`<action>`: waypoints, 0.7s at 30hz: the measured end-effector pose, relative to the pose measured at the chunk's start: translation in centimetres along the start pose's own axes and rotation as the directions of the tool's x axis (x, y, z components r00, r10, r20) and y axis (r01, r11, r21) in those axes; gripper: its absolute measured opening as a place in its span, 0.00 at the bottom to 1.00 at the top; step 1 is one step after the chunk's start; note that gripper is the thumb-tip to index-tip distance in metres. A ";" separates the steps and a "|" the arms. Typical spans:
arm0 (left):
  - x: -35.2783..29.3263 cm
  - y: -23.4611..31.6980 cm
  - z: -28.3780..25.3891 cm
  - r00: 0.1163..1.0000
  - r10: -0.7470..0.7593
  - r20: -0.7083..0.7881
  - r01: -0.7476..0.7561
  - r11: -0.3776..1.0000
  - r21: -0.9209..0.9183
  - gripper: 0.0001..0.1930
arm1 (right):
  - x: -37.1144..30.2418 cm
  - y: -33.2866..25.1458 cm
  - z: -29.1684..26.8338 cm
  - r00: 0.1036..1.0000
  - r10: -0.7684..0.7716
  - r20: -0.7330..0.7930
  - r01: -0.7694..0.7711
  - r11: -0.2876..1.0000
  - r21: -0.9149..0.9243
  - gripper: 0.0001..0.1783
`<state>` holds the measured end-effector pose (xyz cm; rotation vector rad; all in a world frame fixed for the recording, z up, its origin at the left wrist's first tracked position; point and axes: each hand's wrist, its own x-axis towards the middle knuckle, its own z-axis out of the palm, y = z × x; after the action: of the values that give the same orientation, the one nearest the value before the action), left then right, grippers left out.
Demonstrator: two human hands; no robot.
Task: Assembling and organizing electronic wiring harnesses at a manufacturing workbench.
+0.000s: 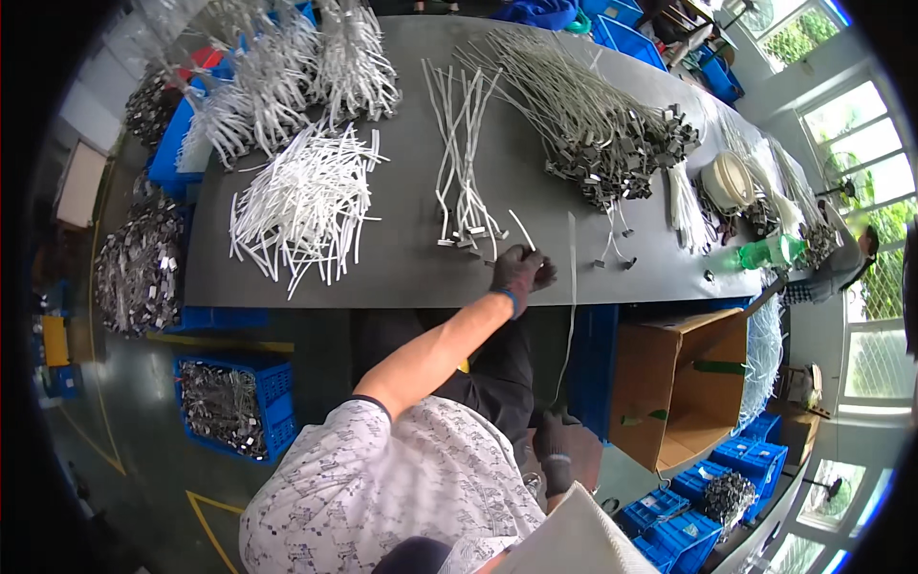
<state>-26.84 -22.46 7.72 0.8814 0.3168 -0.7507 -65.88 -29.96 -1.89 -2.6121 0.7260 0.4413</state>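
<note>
My left hand (522,272), in a dark glove, is closed at the table's front edge. A short white tube (519,228) sticks up out of its fingers. Just beyond lies a small bundle of pale cables (467,163), their dark connectors turned toward me. Below the edge, by my lap, is my gloved right hand (555,438). A long thin pale cable (572,316) hangs from the tabletop down to that hand, which appears closed round its lower end. The individual fingers there are hard to make out. A few loose connector ends (614,260) rest right of my left hand.
A heap of white tubes (304,206) lies at the left of the table (421,277). Piled cables with connectors (612,143) fill the right. A cardboard box (660,383) stands under the right edge, a blue crate (277,407) on the floor at left. Another person (841,258) is at far right.
</note>
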 end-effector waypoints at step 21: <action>-3.5 6.9 -1.8 0.921 0.349 0.175 -0.381 0.901 0.206 0.07 | 3.9 -8.1 -6.2 0.994 -0.099 -0.045 0.090 0.982 -0.164 0.13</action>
<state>-24.35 -16.60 12.46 1.0735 -0.0640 -0.4975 -57.11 -27.93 4.30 -2.8060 0.6027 0.4196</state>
